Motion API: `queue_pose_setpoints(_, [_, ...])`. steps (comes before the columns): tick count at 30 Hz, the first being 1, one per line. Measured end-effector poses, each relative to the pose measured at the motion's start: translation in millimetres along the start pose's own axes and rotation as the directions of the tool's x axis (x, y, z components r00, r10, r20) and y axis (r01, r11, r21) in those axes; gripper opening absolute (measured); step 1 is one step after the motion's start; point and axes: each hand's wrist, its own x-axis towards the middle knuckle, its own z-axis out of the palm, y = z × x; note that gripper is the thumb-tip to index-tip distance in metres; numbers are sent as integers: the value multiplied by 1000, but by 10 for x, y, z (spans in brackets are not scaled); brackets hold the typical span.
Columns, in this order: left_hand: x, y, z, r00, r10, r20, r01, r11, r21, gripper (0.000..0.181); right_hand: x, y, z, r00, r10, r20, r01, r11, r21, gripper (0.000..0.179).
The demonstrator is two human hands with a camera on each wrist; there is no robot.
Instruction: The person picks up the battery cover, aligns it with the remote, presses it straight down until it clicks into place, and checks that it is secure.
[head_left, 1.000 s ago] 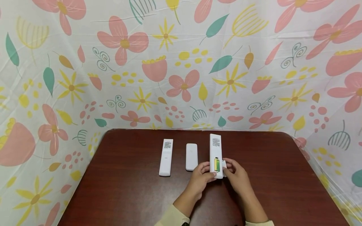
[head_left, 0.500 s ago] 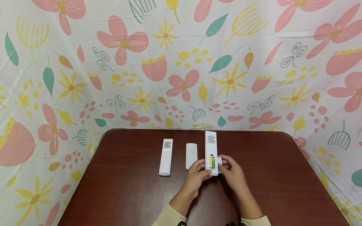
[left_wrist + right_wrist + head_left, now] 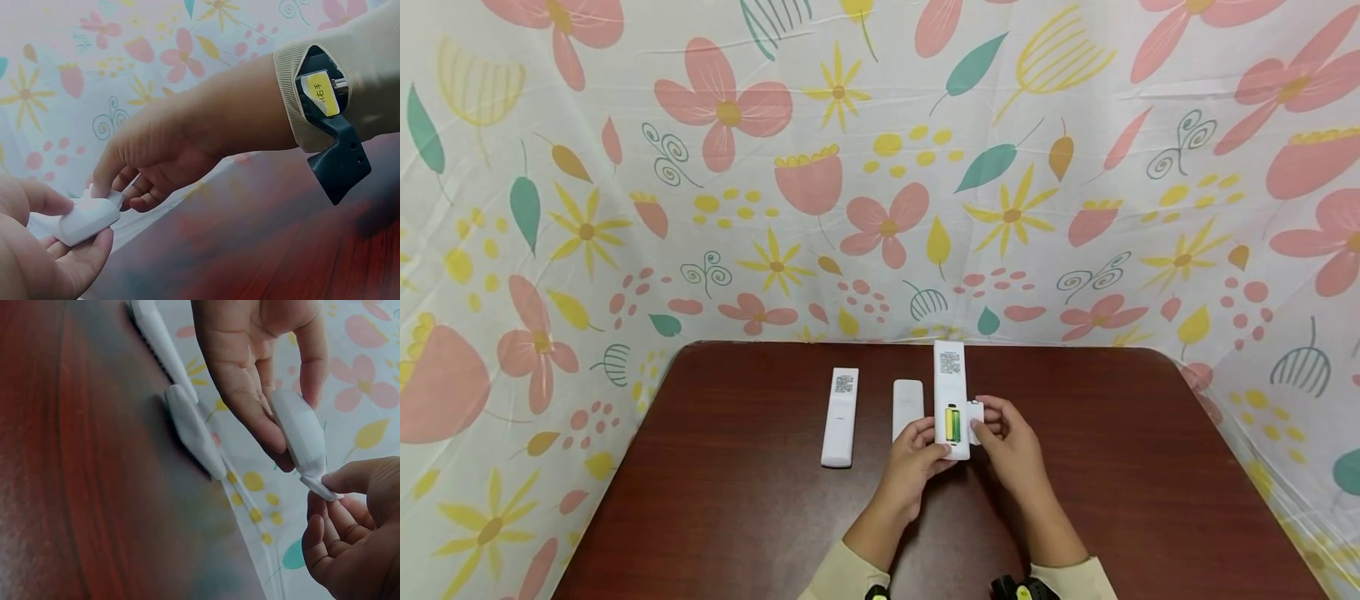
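A long white remote control (image 3: pixel 951 387) is held back side up over the table, its battery bay uncovered. Green-and-yellow batteries (image 3: pixel 952 424) lie side by side in the bay. My left hand (image 3: pixel 912 467) grips the remote's near end, thumb on top and fingers beneath, as the left wrist view also shows. Between thumb and fingers my right hand (image 3: pixel 1017 446) pinches a small white battery cover (image 3: pixel 975 422) at the remote's right edge. In the right wrist view the cover (image 3: pixel 322 487) sits right at the remote's end (image 3: pixel 300 431).
Two more white remotes lie on the dark wooden table (image 3: pixel 737 500): a long one (image 3: pixel 840 417) at the left, back side up, and a shorter one (image 3: pixel 907 408) partly behind my left hand. A flower-patterned curtain (image 3: pixel 880 167) hangs behind the table.
Both hands have moved left and slightly away from me with the remote and its cover. The cover now shows more beside the remote's right edge. The remotes on the table have stayed put.
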Motion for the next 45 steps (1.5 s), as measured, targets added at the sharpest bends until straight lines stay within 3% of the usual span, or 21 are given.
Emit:
queue_pose_setpoints(8, [-2, 34, -35, 1000, 4, -10, -4, 1000, -11, 55, -15, -208, 21, 1000, 16, -6, -16, 999, 30, 41])
queue_pose_setpoints(13, [8, 65, -62, 1000, 0, -28, -1, 1000, -19, 55, -75, -487, 13, 1000, -21, -22, 22, 999, 41, 37])
queue_pose_setpoints(18, [19, 85, -82, 1000, 3, -19, -4, 1000, -25, 54, -68, -594, 30, 999, -50, -23, 51, 995, 88, 36])
queue_pose_setpoints(25, [22, 87, -97, 1000, 5, -10, -6, 999, -35, 53, 81, -285, 130, 997, -80, 4, 79, 985, 152, 34])
queue_pose_setpoints(37, [25, 68, -113, 1000, 4, -1, -4, 999, -34, 55, 57, -287, 197, 993, -111, 33, 103, 975, 199, 29])
queue_pose_setpoints(45, [24, 67, -121, 1000, 4, -1, -4, 999, -36, 54, 56, -260, 192, 989, -135, 66, 123, 978, 166, 28])
